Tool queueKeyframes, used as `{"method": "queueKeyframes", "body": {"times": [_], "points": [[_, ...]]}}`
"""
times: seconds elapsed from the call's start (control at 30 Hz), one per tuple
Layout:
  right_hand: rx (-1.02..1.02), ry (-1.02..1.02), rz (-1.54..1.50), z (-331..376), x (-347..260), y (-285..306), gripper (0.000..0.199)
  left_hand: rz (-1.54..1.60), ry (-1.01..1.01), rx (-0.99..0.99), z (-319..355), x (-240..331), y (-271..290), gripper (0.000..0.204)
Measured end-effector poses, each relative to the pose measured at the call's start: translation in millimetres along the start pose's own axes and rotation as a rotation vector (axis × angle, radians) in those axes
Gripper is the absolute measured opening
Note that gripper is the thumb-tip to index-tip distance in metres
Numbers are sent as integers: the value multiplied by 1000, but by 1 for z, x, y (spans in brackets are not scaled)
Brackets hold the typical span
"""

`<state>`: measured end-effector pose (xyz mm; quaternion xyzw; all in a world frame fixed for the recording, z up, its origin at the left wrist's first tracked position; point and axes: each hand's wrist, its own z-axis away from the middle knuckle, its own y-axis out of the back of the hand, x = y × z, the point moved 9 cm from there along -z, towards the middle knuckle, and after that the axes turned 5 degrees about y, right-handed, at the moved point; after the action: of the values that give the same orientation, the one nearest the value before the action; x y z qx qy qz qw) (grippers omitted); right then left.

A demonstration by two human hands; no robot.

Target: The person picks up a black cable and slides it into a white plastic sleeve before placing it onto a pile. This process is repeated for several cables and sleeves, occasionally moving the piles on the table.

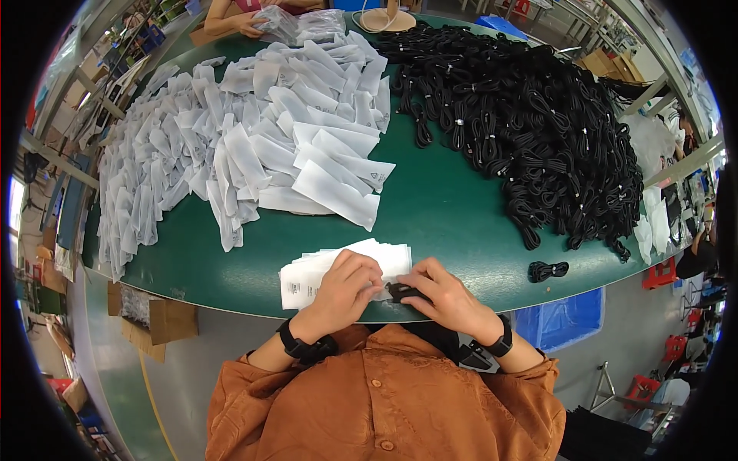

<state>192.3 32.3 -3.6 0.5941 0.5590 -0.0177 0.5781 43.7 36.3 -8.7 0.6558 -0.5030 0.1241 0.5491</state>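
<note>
Low over the table's near edge, my right hand is closed on a small black coiled cable. My left hand is beside it, its fingers curled into a pinch at the cable's left end. A thin, pale edge shows at those fingertips, but what they grip is too small to make out. Under and behind both hands lies a fanned stack of flat white bags with small print. To the right, a single black cable bundle lies apart on the table.
A large heap of filled whitish bags covers the green table's left side. Black coiled cables are piled on the right. Across the table, another person's hand touches clear plastic. A blue bin and cardboard box stand below.
</note>
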Motion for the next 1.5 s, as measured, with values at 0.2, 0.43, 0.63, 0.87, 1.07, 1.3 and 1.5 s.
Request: {"method": "queueKeyframes", "body": {"times": [0.2,0.43,0.63,0.87,1.07,1.3,1.5], "points": [[156,45,-70,-17,-11,-6,37,71,65,44,-11,-1,15,14],[372,96,245,-24,-6,48,41,848,428,228,-31,-57,89,7],[442,-601,1152,74,107,151,37,64,173,641,-41,-30,159,24],[455,-567,804,93,136,128,38,-141,85,-10,5,-6,1,16],[448,-573,89,51,106,69,41,-198,115,89,10,-17,-10,13],[185,-183,-38,10,26,19,37,127,415,101,19,-43,-6,10],[33,40,138,4,-2,5,34,266,394,118,17,-42,-6,10]]}}
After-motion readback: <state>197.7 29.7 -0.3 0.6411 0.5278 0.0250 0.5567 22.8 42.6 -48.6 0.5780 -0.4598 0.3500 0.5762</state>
